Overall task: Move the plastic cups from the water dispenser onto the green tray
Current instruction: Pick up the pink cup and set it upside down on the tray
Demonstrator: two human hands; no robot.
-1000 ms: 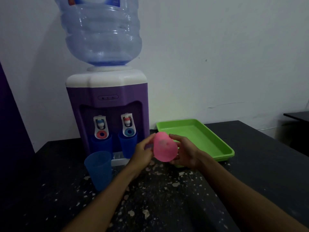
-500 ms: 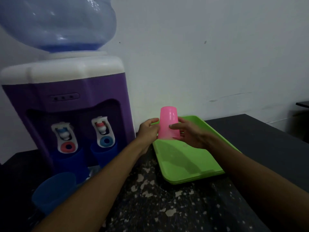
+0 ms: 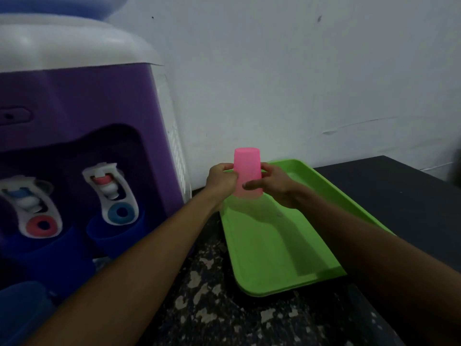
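Note:
A pink plastic cup (image 3: 247,168) is upside down over the far left part of the green tray (image 3: 272,258). Its rim is at or just above the tray floor; I cannot tell if it touches. My left hand (image 3: 220,179) grips its left side and my right hand (image 3: 270,184) its right side. The purple water dispenser (image 3: 82,116) stands at the left. Two dark blue cups sit under its taps: one (image 3: 50,248) under the red tap, one (image 3: 114,236) under the blue tap. A third blue cup (image 3: 23,305) stands on the counter at the lower left.
The dark speckled counter (image 3: 212,308) carries the tray and the dispenser. A white wall (image 3: 299,83) rises right behind them. The counter's right part (image 3: 399,191) extends past the tray.
Both hands have carried the pink cup from in front of the dispenser to the tray, turned it mouth down and lowered it. My head has moved closer and to the right.

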